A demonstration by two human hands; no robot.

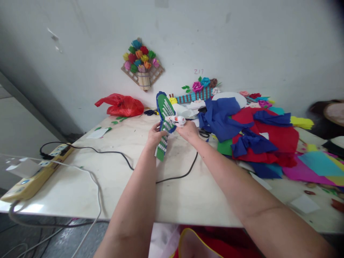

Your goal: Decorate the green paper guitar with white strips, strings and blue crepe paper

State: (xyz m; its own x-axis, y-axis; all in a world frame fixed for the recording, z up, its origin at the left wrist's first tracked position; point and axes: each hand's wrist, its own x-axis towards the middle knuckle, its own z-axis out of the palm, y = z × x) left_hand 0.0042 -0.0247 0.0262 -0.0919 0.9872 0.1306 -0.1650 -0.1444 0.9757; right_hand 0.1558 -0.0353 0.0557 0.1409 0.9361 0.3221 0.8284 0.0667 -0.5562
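My left hand [155,137] is closed on a green and blue craft panel [164,123] with white sticks glued across it, held up on edge above the table. My right hand [189,131] grips a white glue gun [176,120] whose nozzle touches the panel's face. The gun's black cord [177,177] trails down from my right hand across the pale tabletop [129,186]. Both forearms reach forward from the bottom of the view.
A yellow power strip [37,172] with cables lies at the left edge. A red plastic bag [122,105] sits at the back. Blue, red and coloured paper sheets [258,139] pile up on the right. A paper-flower basket [142,66] hangs on the wall. Another person [329,114] is at far right.
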